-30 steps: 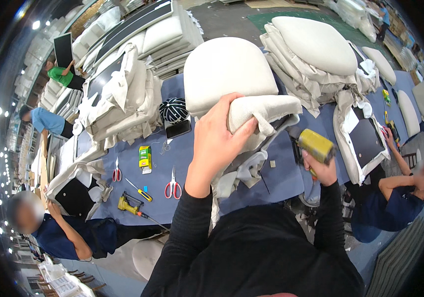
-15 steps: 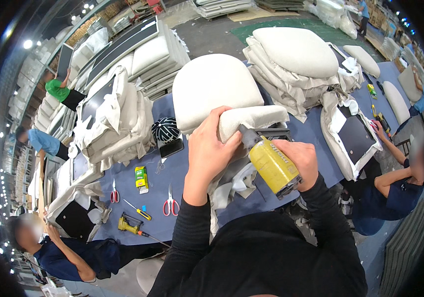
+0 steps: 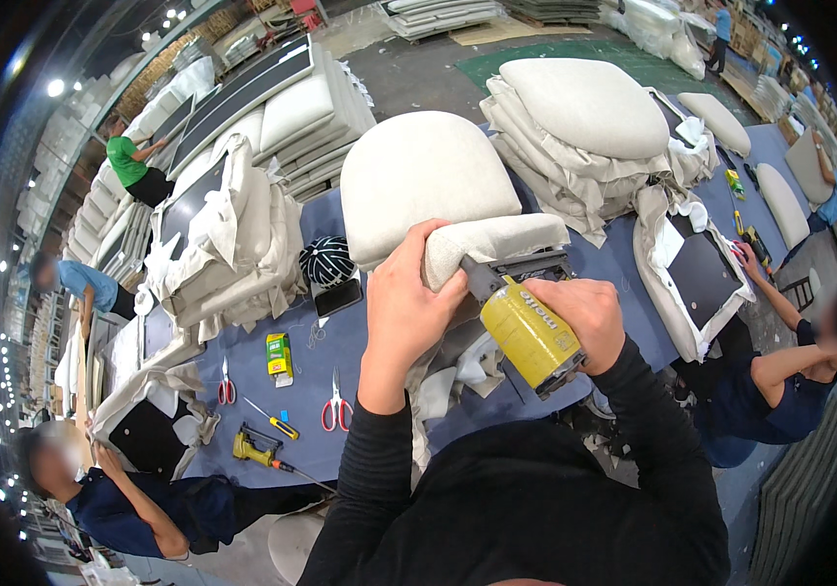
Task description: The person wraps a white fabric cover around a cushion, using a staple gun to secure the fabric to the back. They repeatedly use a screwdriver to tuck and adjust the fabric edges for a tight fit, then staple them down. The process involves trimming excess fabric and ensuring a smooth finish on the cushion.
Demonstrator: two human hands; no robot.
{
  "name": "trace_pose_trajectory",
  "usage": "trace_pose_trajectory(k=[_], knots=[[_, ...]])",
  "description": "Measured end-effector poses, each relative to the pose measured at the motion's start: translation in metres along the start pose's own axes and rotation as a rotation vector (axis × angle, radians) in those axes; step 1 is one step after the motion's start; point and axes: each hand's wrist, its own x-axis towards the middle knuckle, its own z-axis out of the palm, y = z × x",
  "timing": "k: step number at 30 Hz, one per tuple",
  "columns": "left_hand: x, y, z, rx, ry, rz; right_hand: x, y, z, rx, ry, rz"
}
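**Upholstered Cushion Held for Stapling at the Counter Edge**

Where the room is considered first, a large workshop floor is seen, lit by rows of ceiling lamps, with stacks of pale cushions and dark panels set all about. The counter, covered in blue cloth, is occupied by heaps of loose cream fabric, and co-workers are seated along its left and right edges.

The upholstered cushion is positioned near the middle of the counter, just ahead of the person, with its folded fabric edge turned toward the body. The padding is judged soft and yielding, the piece light for its bulk; the cloth is likely to slip unless kept taut. Hold is best taken at the folded edge, where fabric is backed by the firmer frame.

The left hand is closed over that folded edge, thumb beneath, pressing the cloth down. The right hand is wrapped firmly around the yellow staple gun, whose nose is set against the underside of the fold.

Smaller items are laid to the left: red-handled scissors, a yellow-handled screwdriver, a small green and yellow box and a dark phone.
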Motion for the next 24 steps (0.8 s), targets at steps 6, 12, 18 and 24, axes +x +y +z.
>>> trace_pose_trajectory(k=[6, 12, 18, 24], knots=[[0.002, 0.002, -0.007, 0.037, -0.066, -0.034, 0.006, -0.003, -0.005, 0.017, -0.128, 0.109], [0.007, 0.004, -0.001, -0.007, 0.003, -0.028, 0.005, 0.011, -0.001, 0.123, -0.065, 0.088], [-0.005, -0.029, -0.024, -0.238, -0.005, -0.041, -0.047, 0.043, 0.016, 0.36, -0.145, 0.225], [-0.118, -0.143, -0.117, -0.538, 0.052, -0.184, -0.169, 0.097, 0.066, 0.15, -0.349, 0.924]])
